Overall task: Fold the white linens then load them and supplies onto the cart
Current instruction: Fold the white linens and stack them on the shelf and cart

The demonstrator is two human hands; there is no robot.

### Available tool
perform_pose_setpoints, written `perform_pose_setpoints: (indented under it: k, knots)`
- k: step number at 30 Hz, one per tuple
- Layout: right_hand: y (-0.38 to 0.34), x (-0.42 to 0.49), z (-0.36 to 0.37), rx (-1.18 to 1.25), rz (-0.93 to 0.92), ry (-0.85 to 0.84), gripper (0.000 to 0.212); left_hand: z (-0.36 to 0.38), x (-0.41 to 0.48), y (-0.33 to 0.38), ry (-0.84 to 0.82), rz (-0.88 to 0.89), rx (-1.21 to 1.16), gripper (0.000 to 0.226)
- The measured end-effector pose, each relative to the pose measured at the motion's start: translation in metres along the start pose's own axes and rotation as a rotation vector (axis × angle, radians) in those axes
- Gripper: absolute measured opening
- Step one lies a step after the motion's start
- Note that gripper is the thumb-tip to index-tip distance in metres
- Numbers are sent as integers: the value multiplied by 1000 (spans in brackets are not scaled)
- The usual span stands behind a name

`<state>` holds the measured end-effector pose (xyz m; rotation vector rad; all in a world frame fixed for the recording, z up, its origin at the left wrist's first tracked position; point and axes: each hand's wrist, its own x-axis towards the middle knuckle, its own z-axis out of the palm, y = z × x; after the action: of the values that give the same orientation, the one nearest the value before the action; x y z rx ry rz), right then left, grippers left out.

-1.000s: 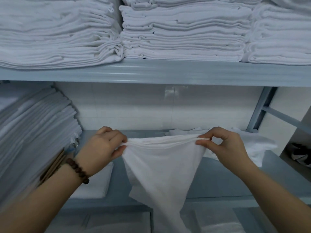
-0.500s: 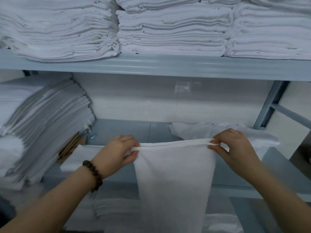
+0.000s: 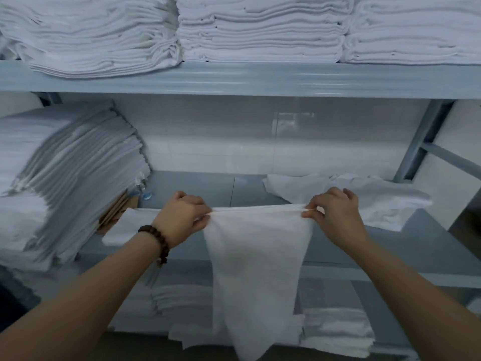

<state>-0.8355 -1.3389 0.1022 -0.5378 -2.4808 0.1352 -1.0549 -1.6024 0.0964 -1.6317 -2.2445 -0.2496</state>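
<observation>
**One linen mid-fold, no cart in sight**

Both hands are on the same white linen (image 3: 255, 256), held up by its top edge in front of the middle shelf (image 3: 416, 243). The L hand (image 3: 182, 217) (beaded bracelet (image 3: 156, 238) on that wrist) pinches the left end of the edge between thumb and curled fingers. The R hand (image 3: 335, 217) pinches the right end the same way. The edge is taut btwn them, and the rest hangs past the shelf lip, narrowing toward the bottom.

Progress looks early to me. This piece seems doubled over at the top but isn't down to stack size yet. A crumpled loose linen (image 3: 377, 201) lies on the shelf just behind the R hand, prob. next in line. One flat folded piece (image 3: 130, 222) sits on the shelf by the L hand. There are neat stacks (image 3: 260, 29) on the shelf above, a leaning pile (image 3: 73, 165) at far left, and more on the shelf below. No cart or supplies in view, so I'd judge all the loading is left to do.
</observation>
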Motion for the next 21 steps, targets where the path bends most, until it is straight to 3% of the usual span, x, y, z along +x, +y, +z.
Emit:
perform_pose_setpoints:
  k: [2,7,11,14,18,21]
  knots:
    - [0,1,5,-5,9,-118,18,5,0,-2,-72,-10,14,34]
    - [7,2,4,-7,1,-30,15,2,1,-8,81,37,-54,4]
    - [7,6,3,-3,-42,-39,14,-7,7,-16,149,115,-11,5]
    - [9,6,4,-17,-48,76,13,-7,3,-18,197,67,-14,28]
    - [0,-3,19,-70,-20,-207,16,9,-4,-8,23,127,11,7]
    - [5,-8,29,-44,6,-39,12,14,-4,-6,105,-4,-40,28]
